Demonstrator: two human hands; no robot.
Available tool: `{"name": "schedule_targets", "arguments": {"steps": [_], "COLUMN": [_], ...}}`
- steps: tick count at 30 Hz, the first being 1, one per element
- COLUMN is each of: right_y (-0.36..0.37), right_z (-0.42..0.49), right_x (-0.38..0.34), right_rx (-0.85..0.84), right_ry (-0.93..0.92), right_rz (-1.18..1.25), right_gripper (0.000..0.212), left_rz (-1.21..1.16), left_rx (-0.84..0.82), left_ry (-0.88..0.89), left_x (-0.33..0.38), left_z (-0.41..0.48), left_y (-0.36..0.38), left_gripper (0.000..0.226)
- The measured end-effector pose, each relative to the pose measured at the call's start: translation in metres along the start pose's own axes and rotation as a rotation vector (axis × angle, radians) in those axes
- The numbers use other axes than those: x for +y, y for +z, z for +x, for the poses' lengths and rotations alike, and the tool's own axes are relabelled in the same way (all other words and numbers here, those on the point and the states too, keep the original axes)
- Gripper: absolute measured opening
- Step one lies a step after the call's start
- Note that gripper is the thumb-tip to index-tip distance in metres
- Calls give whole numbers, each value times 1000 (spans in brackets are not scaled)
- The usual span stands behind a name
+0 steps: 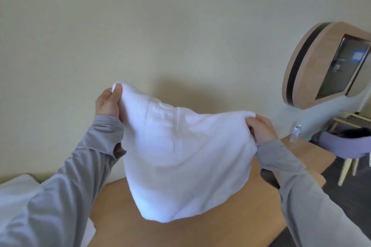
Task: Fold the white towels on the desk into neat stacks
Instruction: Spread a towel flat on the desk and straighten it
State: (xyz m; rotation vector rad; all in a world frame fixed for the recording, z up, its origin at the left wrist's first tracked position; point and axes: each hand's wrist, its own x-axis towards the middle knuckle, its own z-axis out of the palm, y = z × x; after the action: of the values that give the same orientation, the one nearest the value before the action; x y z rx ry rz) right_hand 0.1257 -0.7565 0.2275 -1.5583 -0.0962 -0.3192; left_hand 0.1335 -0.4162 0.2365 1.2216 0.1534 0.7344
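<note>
Head view: white towel (184,158) hanging over the wooden surface (200,234); left grip (107,104) pinching one top corner, right grip (261,130) clenched on the other; held spread, probably to square the edges before folding; more white cloth (14,188) lower left.

Observed white towel (186,158) held up in front of wall, over wooden desk (200,232). Top corners pinched, left hand (107,104) higher, right hand (261,130) lower. Noted raised lettering across upper part. Spotted more white cloth (14,188) at left edge, water bottle (295,134) standing at far right desk end, purple chair (345,146) beyond.
</note>
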Motion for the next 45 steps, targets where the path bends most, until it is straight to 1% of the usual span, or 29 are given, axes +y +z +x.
{"name": "schedule_targets", "arguments": {"steps": [2, 4, 7, 9, 12, 14, 15, 17, 18, 21, 23, 25, 26, 27, 28, 29, 30, 31, 32, 33, 34, 35, 37, 39, 40, 41, 42, 44, 45], "right_y": [-25, -49, -80, -96, -113, -117, -118, -118, -116, -109, -99, -85, -78, -71, -67, -65, -66, -68, -70, -74, -78, -82, -94, -113, -125, -136, -143, -149, -148], "right_z": [15, 30, 50, 59, 73, 84, 91, 102, 107, 112, 108, 103, 99, 97, 97, 98, 100, 103, 108, 112, 115, 117, 129, 159, 179, 201, 224, 266, 283], "right_x": [0, 4, 15, 24, 41, 55, 65, 87, 100, 153, 199, 246, 268, 290, 312, 329, 344, 358, 366, 372, 372, 371, 361, 350, 344, 342, 344, 360, 374], "right_rx": [-11, 15, 61, 92, 144, 153, 165, 216, 247, 327, 370, 381, 346, 306, 260, 203, 150, 106, 44, -18, -117, -253, -509, -839, -968, -1018, -990, -809, -696], "right_ry": [-11, -10, -6, 3, 25, 36, 43, 66, 91, 217, 370, 560, 676, 783, 879, 960, 1004, 1055, 1095, 1123, 1153, 1160, 1251, 1260, 1244, 1217, 1159, 990, 906], "right_rz": [-29, -62, -109, -94, -75, -69, -55, -62, -79, -77, -82, -54, -64, -92, -118, -123, -115, -127, -141, -158, -204, -266, -312, -532, -621, -687, -757, -846, -826], "right_gripper": [54, 51, 36, 26, 19, 23, 28, 38, 40, 39, 35, 22, 13, 8, 18, 27, 31, 31, 29, 21, 9, 3, 16, 42, 53, 59, 59, 48, 40], "left_rz": [0, 9, 70, 132, 214, 251, 288, 387, 444, 661, 787, 888, 919, 921, 916, 904, 891, 887, 895, 904, 902, 897, 957, 1008, 955, 860, 755, 572, 480], "left_rx": [11, 13, -8, -30, -58, -82, -94, -137, -165, -256, -353, -491, -562, -598, -599, -570, -516, -446, -358, -259, -154, -53, 69, 115, 153, 192, 242, 354, 408], "left_ry": [-18, -32, -35, -31, -4, 8, 11, 9, 6, -51, -140, -226, -296, -384, -472, -539, -574, -593, -601, -602, -626, -672, -809, -943, -981, -997, -1008, -1044, -1077], "left_x": [-11, -20, -33, -44, -66, -85, -96, -124, -140, -196, -241, -287, -309, -332, -351, -366, -379, -391, -401, -410, -415, -420, -431, -441, -446, -449, -454, -459, -462], "left_z": [-9, -16, -19, -16, -6, 4, 12, 30, 40, 64, 71, 69, 64, 60, 54, 48, 41, 33, 24, 15, 3, -10, -33, -53, -62, -70, -78, -91, -96], "left_y": [23, 48, 88, 114, 150, 172, 183, 206, 217, 249, 265, 271, 269, 265, 257, 246, 233, 217, 200, 181, 163, 146, 115, 94, 89, 87, 87, 95, 100], "left_gripper": [29, 26, 27, 30, 35, 36, 37, 38, 38, 41, 44, 38, 31, 37, 52, 62, 65, 64, 60, 57, 56, 57, 62, 66, 67, 68, 71, 78, 82]}}
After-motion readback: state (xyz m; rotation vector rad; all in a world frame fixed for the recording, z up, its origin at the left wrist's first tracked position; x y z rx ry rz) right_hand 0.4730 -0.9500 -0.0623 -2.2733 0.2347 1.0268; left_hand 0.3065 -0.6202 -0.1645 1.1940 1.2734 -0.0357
